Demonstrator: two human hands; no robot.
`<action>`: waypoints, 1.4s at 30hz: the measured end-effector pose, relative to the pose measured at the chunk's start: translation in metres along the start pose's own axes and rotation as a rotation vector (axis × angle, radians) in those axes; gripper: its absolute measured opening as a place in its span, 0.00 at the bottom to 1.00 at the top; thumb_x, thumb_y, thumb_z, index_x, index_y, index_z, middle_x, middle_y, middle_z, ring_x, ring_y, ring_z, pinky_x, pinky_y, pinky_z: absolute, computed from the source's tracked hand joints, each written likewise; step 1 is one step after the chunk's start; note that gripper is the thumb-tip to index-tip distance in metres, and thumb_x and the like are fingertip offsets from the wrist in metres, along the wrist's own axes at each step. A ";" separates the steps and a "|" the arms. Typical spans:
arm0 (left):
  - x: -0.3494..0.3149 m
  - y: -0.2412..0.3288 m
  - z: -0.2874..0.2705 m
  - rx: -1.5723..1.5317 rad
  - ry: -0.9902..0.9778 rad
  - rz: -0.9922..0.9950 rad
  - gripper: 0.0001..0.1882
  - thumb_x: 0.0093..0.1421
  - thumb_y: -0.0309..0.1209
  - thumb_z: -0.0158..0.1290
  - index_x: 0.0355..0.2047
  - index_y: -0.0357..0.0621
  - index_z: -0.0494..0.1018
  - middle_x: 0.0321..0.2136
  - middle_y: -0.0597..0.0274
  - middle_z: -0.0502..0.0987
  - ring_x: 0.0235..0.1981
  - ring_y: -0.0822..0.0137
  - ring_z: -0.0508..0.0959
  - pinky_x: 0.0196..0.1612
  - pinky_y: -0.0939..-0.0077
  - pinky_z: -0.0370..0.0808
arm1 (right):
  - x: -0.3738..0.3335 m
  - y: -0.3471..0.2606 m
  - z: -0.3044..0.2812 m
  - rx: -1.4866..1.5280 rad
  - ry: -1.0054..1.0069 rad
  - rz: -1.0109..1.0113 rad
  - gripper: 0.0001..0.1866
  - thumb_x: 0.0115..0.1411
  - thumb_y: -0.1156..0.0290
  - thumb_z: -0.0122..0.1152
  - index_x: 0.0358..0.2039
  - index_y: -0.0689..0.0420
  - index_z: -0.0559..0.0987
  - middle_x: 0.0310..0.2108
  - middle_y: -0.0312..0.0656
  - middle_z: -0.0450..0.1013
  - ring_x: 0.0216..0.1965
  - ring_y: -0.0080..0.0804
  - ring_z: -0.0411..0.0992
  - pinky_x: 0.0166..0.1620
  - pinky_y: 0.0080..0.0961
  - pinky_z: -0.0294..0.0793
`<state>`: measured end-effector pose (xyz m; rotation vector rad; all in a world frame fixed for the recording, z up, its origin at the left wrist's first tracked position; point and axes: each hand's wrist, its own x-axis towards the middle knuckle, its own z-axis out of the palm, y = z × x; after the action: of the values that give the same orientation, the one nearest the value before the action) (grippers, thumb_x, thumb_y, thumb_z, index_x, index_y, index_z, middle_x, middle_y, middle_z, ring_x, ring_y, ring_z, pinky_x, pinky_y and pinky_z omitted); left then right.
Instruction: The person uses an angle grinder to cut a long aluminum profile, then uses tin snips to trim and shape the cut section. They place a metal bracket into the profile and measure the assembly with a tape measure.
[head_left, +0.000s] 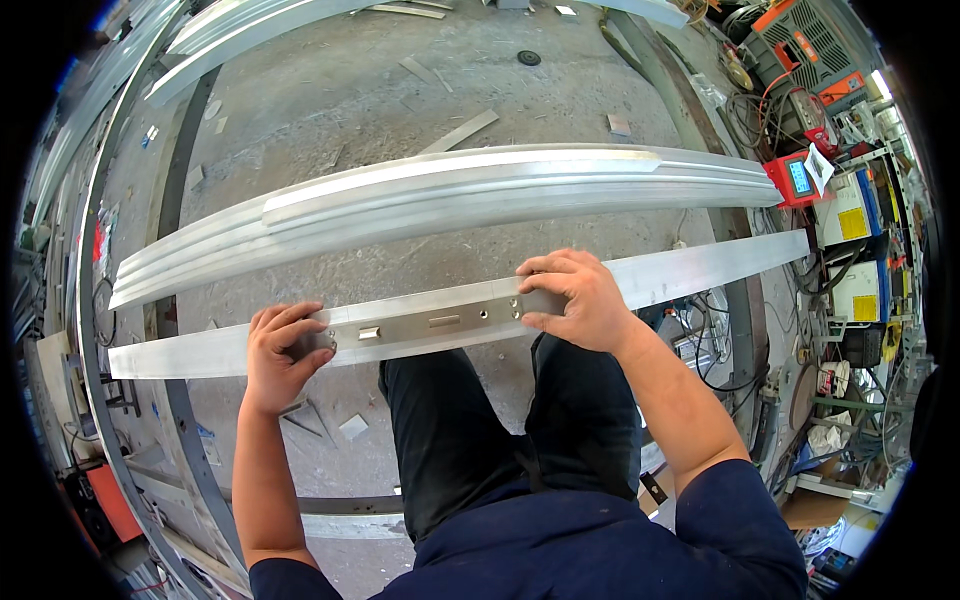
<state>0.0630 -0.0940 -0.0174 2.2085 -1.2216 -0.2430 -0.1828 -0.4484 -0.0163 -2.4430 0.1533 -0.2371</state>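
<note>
A long flat aluminium bar [690, 271] lies crosswise in front of my legs. On its upper face rests a narrow grey metal plate [405, 328] with slots and small round holes, lined up along the bar. My left hand [280, 352] grips the plate's left end, thumb at the near edge and fingers over the far edge. At the right end, my right hand [578, 302] holds the plate the same way, thumb near and fingers far. The palms hide parts of both plate ends.
Beyond the bar lie grooved aluminium profiles [450, 194]. Steel beams [180, 200] run beneath at left and right. A red device with a screen [798, 178] stands at the profiles' right end, near cables and a cluttered shelf [860, 305]. Metal offcuts [462, 131] litter the concrete floor.
</note>
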 end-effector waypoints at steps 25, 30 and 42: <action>0.001 -0.001 0.002 0.012 0.012 0.005 0.18 0.41 0.31 0.72 0.35 0.46 0.84 0.49 0.62 0.84 0.51 0.56 0.79 0.59 0.60 0.67 | 0.003 0.004 0.001 -0.007 0.016 -0.019 0.12 0.51 0.63 0.75 0.36 0.51 0.86 0.49 0.32 0.80 0.51 0.38 0.75 0.56 0.38 0.70; 0.002 0.000 0.000 0.040 -0.021 -0.020 0.16 0.44 0.32 0.72 0.35 0.47 0.84 0.49 0.64 0.84 0.51 0.56 0.79 0.58 0.57 0.69 | 0.006 0.001 0.000 -0.044 0.007 -0.007 0.12 0.49 0.64 0.75 0.35 0.52 0.85 0.48 0.33 0.81 0.50 0.39 0.75 0.55 0.38 0.72; -0.002 -0.002 -0.007 -0.023 -0.024 -0.023 0.19 0.47 0.36 0.72 0.41 0.51 0.84 0.52 0.70 0.83 0.55 0.62 0.77 0.63 0.60 0.66 | 0.007 -0.010 0.001 -0.019 0.014 0.044 0.15 0.43 0.71 0.77 0.35 0.54 0.85 0.47 0.37 0.81 0.50 0.41 0.76 0.55 0.38 0.73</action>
<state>0.0658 -0.0886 -0.0135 2.2064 -1.2015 -0.2925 -0.1748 -0.4414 -0.0102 -2.4545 0.2156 -0.2338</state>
